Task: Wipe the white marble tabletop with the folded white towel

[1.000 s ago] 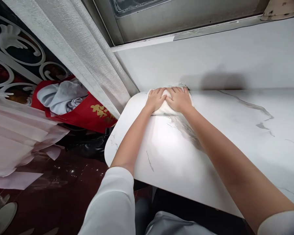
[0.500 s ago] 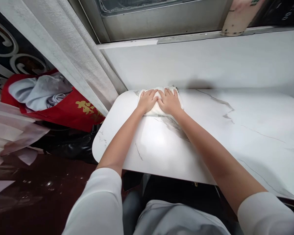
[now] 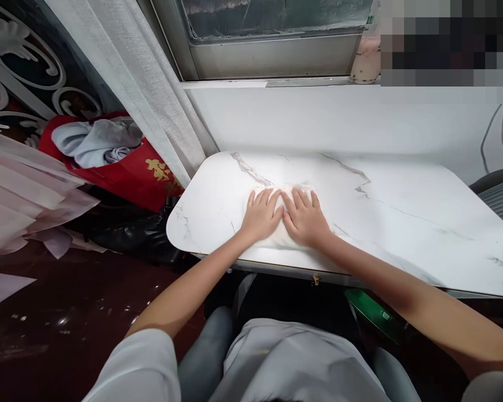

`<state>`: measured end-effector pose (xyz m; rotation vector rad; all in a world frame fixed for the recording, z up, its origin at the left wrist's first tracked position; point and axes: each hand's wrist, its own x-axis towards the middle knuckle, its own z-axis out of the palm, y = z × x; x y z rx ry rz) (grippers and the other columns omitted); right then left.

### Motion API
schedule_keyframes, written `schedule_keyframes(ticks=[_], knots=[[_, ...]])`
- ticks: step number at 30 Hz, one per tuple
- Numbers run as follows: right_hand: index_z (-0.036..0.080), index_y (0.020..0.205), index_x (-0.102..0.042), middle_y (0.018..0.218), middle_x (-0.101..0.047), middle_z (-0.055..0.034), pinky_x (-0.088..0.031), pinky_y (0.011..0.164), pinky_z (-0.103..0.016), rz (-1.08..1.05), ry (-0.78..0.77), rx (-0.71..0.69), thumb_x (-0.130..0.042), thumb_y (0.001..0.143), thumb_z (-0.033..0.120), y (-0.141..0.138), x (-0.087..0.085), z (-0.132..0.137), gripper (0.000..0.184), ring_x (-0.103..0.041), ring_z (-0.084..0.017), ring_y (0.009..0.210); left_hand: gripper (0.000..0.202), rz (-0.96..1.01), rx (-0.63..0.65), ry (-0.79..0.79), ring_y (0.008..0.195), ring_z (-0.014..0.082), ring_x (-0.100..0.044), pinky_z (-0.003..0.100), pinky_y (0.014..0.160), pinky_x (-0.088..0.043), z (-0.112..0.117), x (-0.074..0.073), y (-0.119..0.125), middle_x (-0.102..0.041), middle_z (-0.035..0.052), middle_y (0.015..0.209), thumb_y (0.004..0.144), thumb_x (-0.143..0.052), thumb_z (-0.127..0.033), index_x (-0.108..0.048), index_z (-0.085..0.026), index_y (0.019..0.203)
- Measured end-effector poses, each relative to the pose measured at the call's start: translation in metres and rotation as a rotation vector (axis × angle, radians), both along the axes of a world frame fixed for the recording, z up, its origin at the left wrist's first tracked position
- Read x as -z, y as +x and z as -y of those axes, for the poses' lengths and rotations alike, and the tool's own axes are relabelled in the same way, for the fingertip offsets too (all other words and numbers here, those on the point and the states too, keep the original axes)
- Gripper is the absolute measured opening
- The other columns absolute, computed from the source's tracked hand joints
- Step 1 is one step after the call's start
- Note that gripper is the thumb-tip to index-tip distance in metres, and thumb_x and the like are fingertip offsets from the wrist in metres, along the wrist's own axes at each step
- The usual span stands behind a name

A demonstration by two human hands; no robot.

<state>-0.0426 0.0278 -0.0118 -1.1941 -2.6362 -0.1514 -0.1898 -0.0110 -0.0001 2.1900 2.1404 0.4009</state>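
Note:
A white cloth (image 3: 281, 239) lies on the white marble-patterned tabletop (image 3: 209, 206), close to its front edge. My left hand (image 3: 263, 215) presses flat on the cloth's left part, fingers stretched forward. Beside it, my right hand (image 3: 304, 218) lies flat on the right part, fingers spread. The two thumbs nearly meet over the middle of the cloth. Part of the cloth is hidden under both palms.
A white wall and a metal-framed window (image 3: 272, 58) stand behind the table. On the sill is a cup (image 3: 365, 58). At left hangs a white curtain (image 3: 151, 84), with a red bag (image 3: 121, 176) of grey cloth by it. A grey ridged object (image 3: 501, 192) is at right.
Both hands have drawn the cloth from the table's back edge towards the front edge, near my body. The view has shifted too, showing more of the window.

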Motion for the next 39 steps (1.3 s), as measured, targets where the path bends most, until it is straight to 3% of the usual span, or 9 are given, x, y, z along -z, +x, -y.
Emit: schedule_keyframes(ticks=[3, 7, 15, 20, 25, 29, 34, 39], knots=[[0.009, 0.153, -0.038, 0.152, -0.044, -0.0217, -0.021, 0.118, -0.057, -0.005, 0.050, -0.013, -0.023, 0.102, 0.032, 0.018, 0.002, 0.027, 0.058, -0.039, -0.035, 0.142, 0.051, -0.013, 0.029, -0.002, 0.149, 0.0234, -0.031, 0.049, 0.126, -0.014, 0.025, 0.000, 0.016, -0.042, 0.0122, 0.157, 0.103, -0.031, -0.032, -0.040, -0.014, 0.149], [0.008, 0.152, -0.040, 0.151, -0.045, -0.0231, -0.025, 0.116, -0.057, 0.012, 0.092, -0.036, -0.023, 0.102, 0.031, 0.037, 0.002, 0.047, 0.058, -0.040, -0.035, 0.142, 0.051, -0.010, 0.043, 0.008, 0.149, 0.0256, -0.031, 0.052, 0.126, -0.015, 0.043, 0.001, 0.034, -0.042, 0.0146, 0.157, 0.103, -0.031, -0.032, -0.040, -0.012, 0.149], [0.008, 0.153, -0.038, 0.153, -0.041, -0.0241, -0.024, 0.117, -0.058, 0.080, -0.002, 0.015, -0.023, 0.101, 0.031, 0.056, -0.006, 0.044, 0.059, -0.036, -0.035, 0.145, 0.052, -0.002, 0.052, 0.037, 0.146, 0.0274, -0.036, 0.055, 0.124, -0.017, 0.033, 0.006, 0.057, -0.046, 0.0164, 0.154, 0.101, -0.033, -0.029, -0.041, -0.012, 0.149], [0.010, 0.156, -0.031, 0.157, -0.036, -0.0221, -0.022, 0.117, -0.061, 0.082, -0.110, 0.088, -0.022, 0.100, 0.032, 0.053, -0.012, 0.000, 0.061, -0.032, -0.034, 0.147, 0.051, 0.010, 0.075, 0.011, 0.146, 0.0260, -0.036, 0.053, 0.124, -0.017, -0.016, 0.002, 0.057, -0.046, 0.0143, 0.154, 0.101, -0.033, -0.029, -0.041, -0.013, 0.149], [0.010, 0.156, -0.029, 0.157, -0.036, -0.0206, -0.019, 0.118, -0.060, 0.037, -0.169, 0.145, -0.022, 0.100, 0.032, 0.047, -0.013, -0.080, 0.061, -0.030, -0.033, 0.147, 0.052, 0.025, 0.087, 0.012, 0.145, 0.0221, -0.036, 0.048, 0.125, -0.015, -0.099, 0.001, 0.054, -0.046, 0.0108, 0.154, 0.101, -0.030, -0.029, -0.040, -0.015, 0.150], [0.014, 0.155, -0.033, 0.156, -0.039, -0.0171, -0.018, 0.117, -0.060, -0.036, -0.161, 0.107, -0.025, 0.099, 0.036, 0.049, -0.008, -0.142, 0.061, -0.033, -0.032, 0.145, 0.054, 0.025, 0.038, 0.003, 0.146, 0.0214, -0.035, 0.047, 0.125, -0.016, -0.152, 0.002, 0.055, -0.045, 0.0109, 0.155, 0.101, -0.027, -0.030, -0.037, -0.017, 0.152], [0.017, 0.152, -0.038, 0.152, -0.046, -0.0129, -0.019, 0.117, -0.057, -0.103, -0.142, 0.086, -0.026, 0.098, 0.037, 0.054, -0.003, -0.190, 0.059, -0.039, -0.030, 0.139, 0.054, 0.029, 0.017, 0.017, 0.147, 0.0196, -0.034, 0.045, 0.125, -0.015, -0.196, 0.003, 0.059, -0.044, 0.0087, 0.155, 0.100, -0.026, -0.031, -0.038, -0.020, 0.152], [0.017, 0.150, -0.042, 0.150, -0.048, -0.0127, -0.020, 0.117, -0.054, -0.125, -0.146, 0.119, -0.027, 0.097, 0.036, 0.056, -0.006, -0.213, 0.058, -0.041, -0.030, 0.137, 0.052, 0.032, 0.021, 0.041, 0.144, 0.0198, -0.038, 0.045, 0.125, -0.017, -0.223, 0.003, 0.063, -0.048, 0.0069, 0.152, 0.099, -0.026, -0.030, -0.041, -0.023, 0.148]])
